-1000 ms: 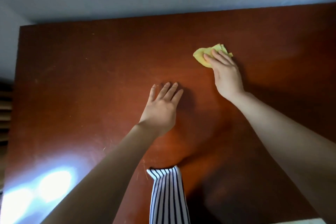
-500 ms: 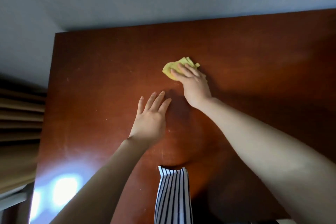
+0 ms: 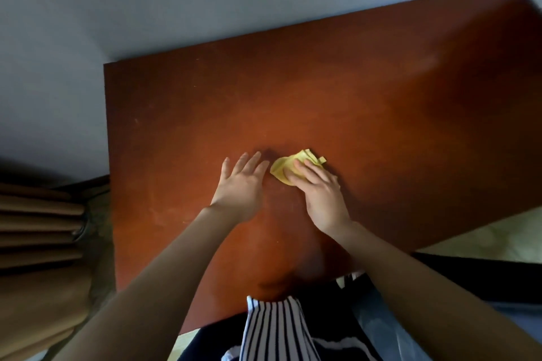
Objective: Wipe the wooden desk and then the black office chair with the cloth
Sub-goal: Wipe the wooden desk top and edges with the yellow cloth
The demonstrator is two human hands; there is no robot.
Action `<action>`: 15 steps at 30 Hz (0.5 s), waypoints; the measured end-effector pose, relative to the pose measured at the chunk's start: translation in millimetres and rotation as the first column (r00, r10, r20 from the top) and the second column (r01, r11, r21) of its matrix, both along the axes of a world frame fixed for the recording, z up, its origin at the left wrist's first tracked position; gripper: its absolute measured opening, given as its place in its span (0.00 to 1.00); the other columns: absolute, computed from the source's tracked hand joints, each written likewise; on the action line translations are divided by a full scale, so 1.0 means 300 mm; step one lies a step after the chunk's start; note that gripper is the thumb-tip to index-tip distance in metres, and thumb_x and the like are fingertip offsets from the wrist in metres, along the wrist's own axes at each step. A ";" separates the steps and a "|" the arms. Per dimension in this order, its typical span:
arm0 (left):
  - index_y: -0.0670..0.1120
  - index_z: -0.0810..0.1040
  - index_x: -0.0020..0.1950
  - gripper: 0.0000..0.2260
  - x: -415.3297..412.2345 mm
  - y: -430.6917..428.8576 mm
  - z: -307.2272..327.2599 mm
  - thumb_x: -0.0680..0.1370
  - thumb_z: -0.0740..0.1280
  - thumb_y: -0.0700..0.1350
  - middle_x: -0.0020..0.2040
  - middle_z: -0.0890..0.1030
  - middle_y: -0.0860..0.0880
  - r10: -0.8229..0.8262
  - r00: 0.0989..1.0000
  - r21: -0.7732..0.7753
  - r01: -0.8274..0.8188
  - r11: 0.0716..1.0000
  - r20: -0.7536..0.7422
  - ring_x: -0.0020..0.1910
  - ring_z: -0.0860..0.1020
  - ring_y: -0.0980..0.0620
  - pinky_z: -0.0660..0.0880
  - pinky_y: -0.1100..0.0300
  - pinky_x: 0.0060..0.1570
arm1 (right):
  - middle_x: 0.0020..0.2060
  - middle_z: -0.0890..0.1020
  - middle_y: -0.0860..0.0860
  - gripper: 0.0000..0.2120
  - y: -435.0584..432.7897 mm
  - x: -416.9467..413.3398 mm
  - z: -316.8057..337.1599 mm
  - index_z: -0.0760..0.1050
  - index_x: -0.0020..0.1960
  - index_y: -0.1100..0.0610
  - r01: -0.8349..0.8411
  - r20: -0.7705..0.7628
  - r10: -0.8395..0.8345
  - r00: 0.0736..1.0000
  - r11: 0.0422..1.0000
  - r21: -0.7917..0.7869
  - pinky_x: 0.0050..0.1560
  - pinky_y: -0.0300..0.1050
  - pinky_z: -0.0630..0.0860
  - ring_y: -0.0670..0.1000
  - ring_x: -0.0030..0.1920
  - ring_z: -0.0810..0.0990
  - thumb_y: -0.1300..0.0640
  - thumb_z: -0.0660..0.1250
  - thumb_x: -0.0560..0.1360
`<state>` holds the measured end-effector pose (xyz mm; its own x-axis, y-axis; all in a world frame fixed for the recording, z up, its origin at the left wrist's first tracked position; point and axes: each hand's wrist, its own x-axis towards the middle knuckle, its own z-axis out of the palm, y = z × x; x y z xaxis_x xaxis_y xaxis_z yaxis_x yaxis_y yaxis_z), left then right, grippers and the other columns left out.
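Straight right fingers [image 3: 306, 174] — flat on cloth [image 3: 282, 167]

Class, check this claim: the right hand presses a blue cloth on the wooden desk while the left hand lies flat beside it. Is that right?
No. The head view shows the cloth is yellow, not blue. The right hand does press it on the wooden desk, with the left hand flat beside it.

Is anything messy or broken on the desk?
Nothing looks spilled or broken. The wooden desk only has faint pale smudges near its left edge, maybe dust. The yellow cloth is scrunched under the right hand, which suits wiping. The left hand lies flat beside it.
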<state>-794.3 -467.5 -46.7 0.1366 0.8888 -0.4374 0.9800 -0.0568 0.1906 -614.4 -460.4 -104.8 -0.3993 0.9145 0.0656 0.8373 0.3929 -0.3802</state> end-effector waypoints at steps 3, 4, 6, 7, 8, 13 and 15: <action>0.49 0.47 0.78 0.26 0.002 -0.043 -0.008 0.81 0.52 0.43 0.78 0.44 0.50 -0.061 0.998 -0.015 0.061 0.998 0.005 0.77 0.41 0.49 0.37 0.45 0.72 | 0.67 0.74 0.49 0.32 -0.107 0.024 -0.002 0.74 0.66 0.50 0.070 -0.027 -0.071 0.997 0.997 -0.039 0.61 0.55 0.70 0.53 0.70 0.68 0.76 0.63 0.69; 0.49 0.47 0.78 0.26 0.008 -0.056 -0.011 0.81 0.52 0.43 0.78 0.43 0.49 -0.088 0.996 -0.018 0.088 0.996 0.004 0.76 0.40 0.49 0.37 0.45 0.72 | 0.68 0.72 0.49 0.31 -0.147 0.033 -0.004 0.72 0.68 0.50 0.104 -0.033 -0.106 0.994 0.993 -0.057 0.62 0.54 0.68 0.52 0.71 0.66 0.75 0.62 0.71; 0.48 0.46 0.78 0.27 0.018 -0.070 -0.021 0.81 0.52 0.42 0.78 0.42 0.49 -0.130 0.992 -0.032 0.130 0.991 0.000 0.76 0.39 0.49 0.36 0.45 0.72 | 0.70 0.70 0.49 0.29 -0.206 0.047 -0.013 0.70 0.70 0.50 0.182 -0.040 -0.186 0.982 0.978 -0.101 0.64 0.53 0.66 0.52 0.73 0.63 0.72 0.61 0.74; 0.48 0.46 0.78 0.27 0.027 -0.070 -0.026 0.81 0.52 0.42 0.78 0.42 0.49 -0.154 0.988 -0.038 0.154 0.987 0.000 0.76 0.39 0.48 0.36 0.45 0.72 | 0.71 0.69 0.49 0.27 -0.228 0.056 -0.014 0.69 0.70 0.50 0.224 -0.027 -0.229 0.973 0.967 -0.120 0.65 0.53 0.65 0.51 0.73 0.61 0.70 0.59 0.75; 0.48 0.45 0.78 0.27 0.034 -0.070 -0.031 0.81 0.52 0.42 0.78 0.41 0.49 -0.172 0.985 -0.045 0.171 0.984 -0.004 0.76 0.38 0.48 0.36 0.45 0.71 | 0.72 0.67 0.49 0.26 -0.241 0.064 -0.015 0.68 0.71 0.49 0.259 -0.005 -0.263 0.965 0.956 -0.140 0.66 0.54 0.64 0.51 0.74 0.60 0.67 0.57 0.77; 0.49 0.43 0.78 0.28 0.105 0.003 -0.053 0.81 0.53 0.42 0.77 0.37 0.49 -0.210 0.978 -0.041 0.209 0.977 -0.006 0.75 0.35 0.48 0.35 0.45 0.71 | 0.72 0.67 0.51 0.23 -0.172 0.191 -0.015 0.68 0.71 0.51 0.392 0.038 -0.390 0.920 0.908 -0.148 0.67 0.56 0.65 0.53 0.74 0.59 0.66 0.56 0.78; 0.49 0.42 0.78 0.28 0.143 0.045 -0.060 0.81 0.52 0.43 0.77 0.36 0.49 -0.191 0.982 -0.040 0.191 0.981 0.004 0.75 0.34 0.48 0.34 0.45 0.71 | 0.73 0.65 0.51 0.24 -0.084 0.274 -0.015 0.66 0.72 0.51 0.399 0.079 -0.392 0.917 0.905 -0.146 0.69 0.55 0.63 0.52 0.75 0.57 0.67 0.56 0.79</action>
